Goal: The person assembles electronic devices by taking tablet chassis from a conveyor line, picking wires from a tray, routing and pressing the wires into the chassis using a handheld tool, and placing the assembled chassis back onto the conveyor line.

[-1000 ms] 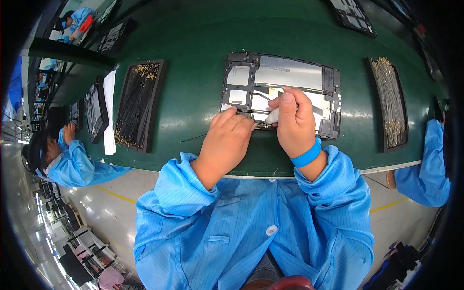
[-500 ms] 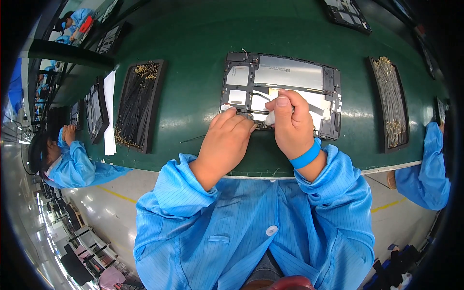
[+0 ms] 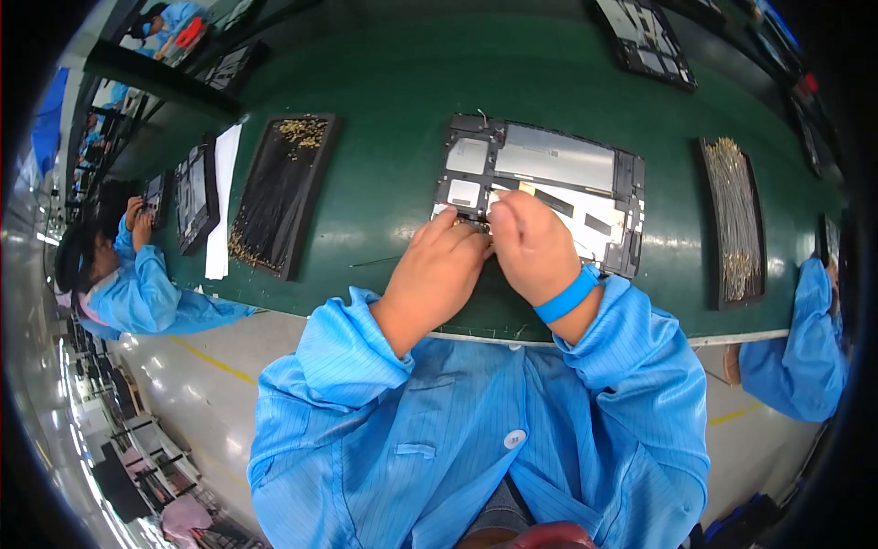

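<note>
An opened tablet [image 3: 556, 161], black-framed with silver plates, lies on the green bench in front of me. My left hand [image 3: 435, 265] rests at its near left edge, fingers curled and pressed together. A thin black cable [image 3: 373, 263] sticks out to the left from beneath this hand; the fingers' grip on it is hidden. My right hand [image 3: 533, 242], with a blue band at the wrist, is closed over the tablet's near middle. Its thumb and fingers come together close to my left fingertips. What they pinch cannot be made out.
A black tray [image 3: 315, 183] of black cables with gold ends stands left. Another tray [image 3: 756, 220] holding grey cables stands right. White paper [image 3: 222, 201] and another opened tablet [image 3: 195, 197] lie farther left; one more tablet [image 3: 647, 41] is far right. Co-workers sit at both sides.
My right hand has turned and shifted left, closer to my left fingertips. A whitish thing seen at its fingertips before is now hidden. The whole view has shifted slightly.
</note>
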Demonstrator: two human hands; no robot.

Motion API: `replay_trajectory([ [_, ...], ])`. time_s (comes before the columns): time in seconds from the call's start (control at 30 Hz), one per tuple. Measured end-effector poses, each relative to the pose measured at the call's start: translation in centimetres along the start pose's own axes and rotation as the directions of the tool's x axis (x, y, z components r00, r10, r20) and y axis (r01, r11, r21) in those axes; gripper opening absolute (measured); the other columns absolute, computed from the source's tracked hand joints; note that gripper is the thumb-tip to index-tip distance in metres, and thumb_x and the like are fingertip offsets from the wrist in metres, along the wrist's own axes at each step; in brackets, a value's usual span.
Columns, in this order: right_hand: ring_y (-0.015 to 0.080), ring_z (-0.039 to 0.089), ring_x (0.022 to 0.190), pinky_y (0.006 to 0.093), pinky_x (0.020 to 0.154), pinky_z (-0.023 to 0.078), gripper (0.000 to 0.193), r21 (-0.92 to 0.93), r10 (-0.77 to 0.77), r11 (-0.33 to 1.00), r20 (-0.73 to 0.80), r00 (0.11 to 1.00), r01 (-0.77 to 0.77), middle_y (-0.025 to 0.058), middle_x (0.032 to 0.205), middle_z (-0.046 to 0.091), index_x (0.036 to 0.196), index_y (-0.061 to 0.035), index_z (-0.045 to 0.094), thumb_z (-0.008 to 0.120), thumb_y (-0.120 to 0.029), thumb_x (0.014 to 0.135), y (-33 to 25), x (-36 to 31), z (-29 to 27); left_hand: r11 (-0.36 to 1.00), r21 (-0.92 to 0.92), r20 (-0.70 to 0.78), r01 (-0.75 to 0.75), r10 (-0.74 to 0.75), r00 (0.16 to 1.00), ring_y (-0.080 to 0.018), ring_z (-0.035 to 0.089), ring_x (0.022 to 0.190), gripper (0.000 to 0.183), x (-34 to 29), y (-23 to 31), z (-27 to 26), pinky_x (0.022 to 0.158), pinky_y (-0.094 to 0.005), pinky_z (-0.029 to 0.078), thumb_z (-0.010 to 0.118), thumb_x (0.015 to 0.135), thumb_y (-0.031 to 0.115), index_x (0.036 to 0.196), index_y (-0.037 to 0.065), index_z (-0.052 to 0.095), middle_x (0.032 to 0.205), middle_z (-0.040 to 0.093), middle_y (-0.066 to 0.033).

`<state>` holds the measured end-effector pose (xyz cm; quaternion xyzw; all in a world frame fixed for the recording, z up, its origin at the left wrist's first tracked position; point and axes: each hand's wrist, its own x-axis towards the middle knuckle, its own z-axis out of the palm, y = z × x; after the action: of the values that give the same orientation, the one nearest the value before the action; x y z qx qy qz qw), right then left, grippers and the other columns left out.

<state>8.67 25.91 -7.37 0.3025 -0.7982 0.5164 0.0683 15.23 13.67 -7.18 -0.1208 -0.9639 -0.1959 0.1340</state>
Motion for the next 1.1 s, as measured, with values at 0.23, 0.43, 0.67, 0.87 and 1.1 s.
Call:
replay_trajectory([
  [0.23,0.0099,0.051,0.058,0.0214,0.045,0.043,0.035,0.571,0.609,0.61,0.105,0.786,-0.549,0.0077,0.075,0.056,0.103,-0.0026,0.043,0.04,-0.033,0.085,0.7,0.9,-0.5,-0.529,-0.619,0.772,0.581,-0.545,0.326,-0.0136,0.052,0.058,0.024,-3.8,2.7,-1.6,0.052,-0.0237,0.043,0.047,0.083,0.028,0.087,0.004,0.05,0.07,0.053,-0.0039],
  [0.43,0.01,0.051,0.056,0.0213,0.045,0.043,0.035,0.559,0.572,0.644,0.102,0.814,-0.522,0.0088,0.076,0.054,0.105,-0.0021,0.04,0.04,-0.031,0.086,0.6,0.2,-0.6,-0.475,-0.855,0.517,0.208,-0.811,0.273,-0.0134,0.051,0.055,0.021,-1.8,-0.6,0.5,0.05,-0.0246,0.044,0.048,0.082,0.023,0.091,0.003,0.045,0.066,0.05,-0.0035],
  [0.67,0.0112,0.051,0.052,0.0219,0.044,0.042,0.034,0.637,0.572,0.586,0.111,0.812,-0.5,0.0103,0.075,0.054,0.107,-0.0018,0.037,0.037,-0.029,0.087,0.7,0.2,-0.8,-0.288,-0.681,0.676,0.673,-0.599,0.428,-0.0079,0.049,0.058,0.033,-3.5,1.6,-2.9,0.049,-0.0207,0.042,0.051,0.08,0.016,0.108,0.001,0.043,0.071,0.049,-0.0023],
  [0.87,0.0109,0.052,0.053,0.0217,0.045,0.042,0.036,0.649,0.574,0.573,0.119,0.81,-0.501,0.0108,0.077,0.055,0.11,-0.0014,0.035,0.037,-0.029,0.087,0.7,0.5,-0.9,-0.322,-0.512,0.825,0.796,-0.443,0.351,-0.0072,0.047,0.056,0.039,-3.6,2.0,-0.9,0.049,-0.0197,0.041,0.05,0.08,0.016,0.114,0.0,0.039,0.072,0.049,-0.0015],
  [1.1,0.0126,0.054,0.062,0.0224,0.055,0.043,0.036,0.416,0.558,0.592,0.407,0.723,-0.69,0.0102,0.075,0.057,0.106,-0.0001,0.048,0.047,-0.024,0.079,1.2,2.3,-1.0,-0.373,-0.549,0.809,0.748,-0.462,0.363,-0.0081,0.049,0.055,0.034,-2.5,0.8,-0.5,0.049,-0.0205,0.041,0.05,0.081,0.016,0.111,0.004,0.043,0.068,0.049,0.001],
])
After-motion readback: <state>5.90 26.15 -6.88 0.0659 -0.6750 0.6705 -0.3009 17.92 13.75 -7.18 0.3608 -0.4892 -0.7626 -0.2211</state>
